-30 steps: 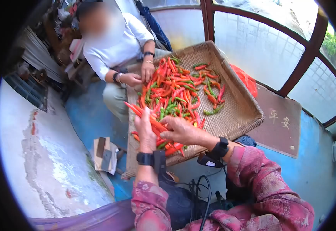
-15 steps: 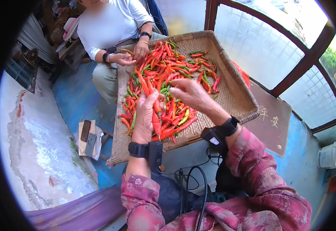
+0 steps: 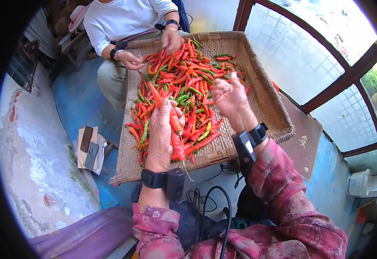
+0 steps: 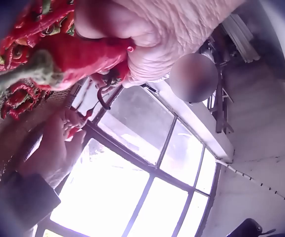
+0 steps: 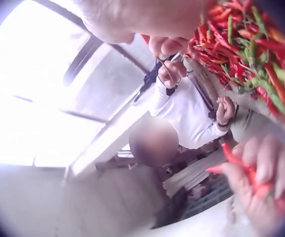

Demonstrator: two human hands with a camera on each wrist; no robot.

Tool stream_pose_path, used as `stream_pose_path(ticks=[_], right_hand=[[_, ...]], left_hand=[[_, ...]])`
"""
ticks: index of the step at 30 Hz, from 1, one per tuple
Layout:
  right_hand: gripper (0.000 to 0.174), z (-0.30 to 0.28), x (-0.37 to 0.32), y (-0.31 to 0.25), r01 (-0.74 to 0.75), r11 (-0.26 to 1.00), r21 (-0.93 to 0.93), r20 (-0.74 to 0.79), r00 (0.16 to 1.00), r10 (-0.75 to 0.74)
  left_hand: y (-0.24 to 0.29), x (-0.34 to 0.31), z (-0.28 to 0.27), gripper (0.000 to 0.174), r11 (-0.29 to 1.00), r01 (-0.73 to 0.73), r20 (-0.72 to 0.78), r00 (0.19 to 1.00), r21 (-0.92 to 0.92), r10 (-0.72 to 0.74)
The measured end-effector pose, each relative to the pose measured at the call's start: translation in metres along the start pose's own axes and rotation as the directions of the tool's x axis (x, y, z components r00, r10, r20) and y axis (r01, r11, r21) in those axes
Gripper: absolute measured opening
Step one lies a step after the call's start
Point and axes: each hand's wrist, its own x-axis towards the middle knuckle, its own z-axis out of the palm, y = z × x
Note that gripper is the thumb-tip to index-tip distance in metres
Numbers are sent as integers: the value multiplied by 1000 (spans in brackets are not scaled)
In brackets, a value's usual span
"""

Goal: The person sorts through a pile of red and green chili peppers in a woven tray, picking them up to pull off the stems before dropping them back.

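Observation:
Several long red peppers (image 3: 174, 123) lie in my left hand (image 3: 159, 134), gripped by curled fingers and thumb above the basket's near part; a pale stem hangs below. The left wrist view shows a large red pepper (image 4: 90, 59) close up against that hand (image 4: 157, 39). My right hand (image 3: 233, 103) is raised to the right over the basket, apart from the left. A small red pepper (image 4: 73, 132) shows between its bent fingers in the left wrist view, mostly hidden. Beneath both hands, red and green peppers (image 3: 193, 95) are heaped in a woven basket (image 3: 268, 103).
Across the basket sits a person in a white top (image 3: 121, 21), both hands at the heap's far edge. Two phones (image 3: 86, 138) lie on a small stand at left. Cables (image 3: 227, 198) hang below the basket; a white bucket (image 3: 359, 183) stands at right.
My right hand has moved away from the left, to the right, and turned palm up. The left still grips peppers. The other person's one hand has lifted over the heap.

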Motion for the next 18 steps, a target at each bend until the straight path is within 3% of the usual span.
stream_pose_path(ticks=[1,2,3,5,7,9,12,13,15,17,18], right_hand=[[25,0,-7,3,-116,993,20,102,988,114],[22,1,-14,7,-139,935,-326,35,987,158],[20,12,-30,11,-120,831,-543,85,977,196],[23,15,-47,35,304,434,-848,364,929,61],[27,13,-56,49,395,206,-895,418,905,77],[28,13,-59,54,357,222,-907,373,927,36],[20,13,-57,56,458,72,-886,463,882,88],[20,14,-58,54,454,75,-888,459,884,84],[20,18,-59,46,517,-31,-856,498,838,221],[18,16,-56,38,539,11,-842,524,814,252],[17,17,-55,30,550,-26,-835,527,811,253]], left_hand=[[-5,4,-1,24,1000,-11,-8,1000,-21,11],[-9,7,-2,25,999,-27,-19,999,-43,26],[-11,9,-3,25,999,-28,-28,999,-44,26],[-15,13,-1,26,987,-155,-123,979,52,160],[-13,10,4,26,990,-138,-126,982,32,141],[-15,11,7,28,989,-137,-184,972,61,146],[-11,10,-1,29,989,-123,-188,973,88,137],[-10,10,-2,28,989,-120,-181,974,87,134],[-7,10,-3,26,981,-154,-210,962,120,176],[1,13,-13,25,989,-118,-304,942,84,139],[4,17,-13,25,983,-186,-314,933,5,178]])
